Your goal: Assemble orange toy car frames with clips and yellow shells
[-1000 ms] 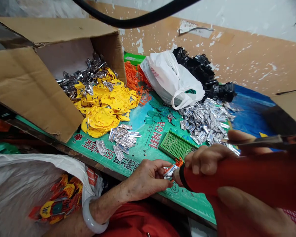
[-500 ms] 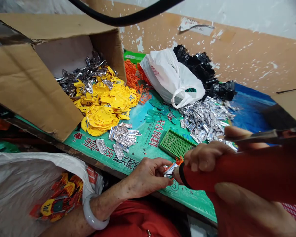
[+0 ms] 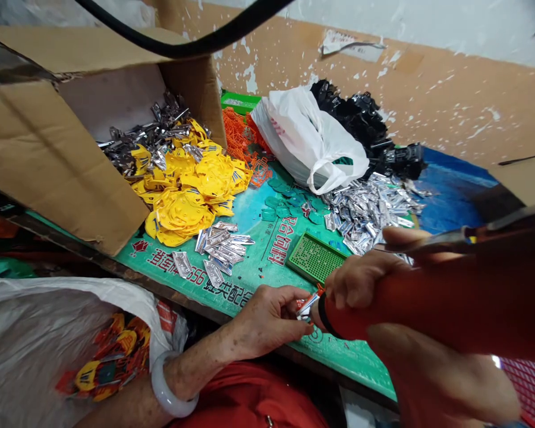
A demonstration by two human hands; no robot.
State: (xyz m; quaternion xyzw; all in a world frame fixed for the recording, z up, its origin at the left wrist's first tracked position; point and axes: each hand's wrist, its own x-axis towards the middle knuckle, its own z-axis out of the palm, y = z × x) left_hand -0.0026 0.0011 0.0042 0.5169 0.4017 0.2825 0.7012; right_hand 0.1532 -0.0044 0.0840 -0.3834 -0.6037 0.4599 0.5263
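Note:
Near the table's front edge, my left hand (image 3: 270, 318) pinches a small orange and silver part (image 3: 307, 304) between thumb and fingers. My right hand (image 3: 432, 356) is wrapped round a red power screwdriver (image 3: 410, 303), its tip against the small part. Just behind them lies a green perforated tray (image 3: 316, 260) with tiny pieces in it. Loose silver plates (image 3: 223, 248) lie to the left on the green table sheet, beside a heap of yellow parts (image 3: 182, 208). A bigger pile of silver plates (image 3: 370, 211) is beyond the tray.
An open cardboard box (image 3: 66, 166) stands at the left, dark metal parts inside. A white plastic bag (image 3: 310, 137) lies near black parts (image 3: 361, 119) and orange parts (image 3: 241, 137). A large sack (image 3: 22, 333) holds assembled pieces at lower left. A black cable (image 3: 196, 47) hangs above.
The screwdriver and my right hand have shifted slightly left, covering more of the small part. My left hand keeps its grip. The black cable has swung left.

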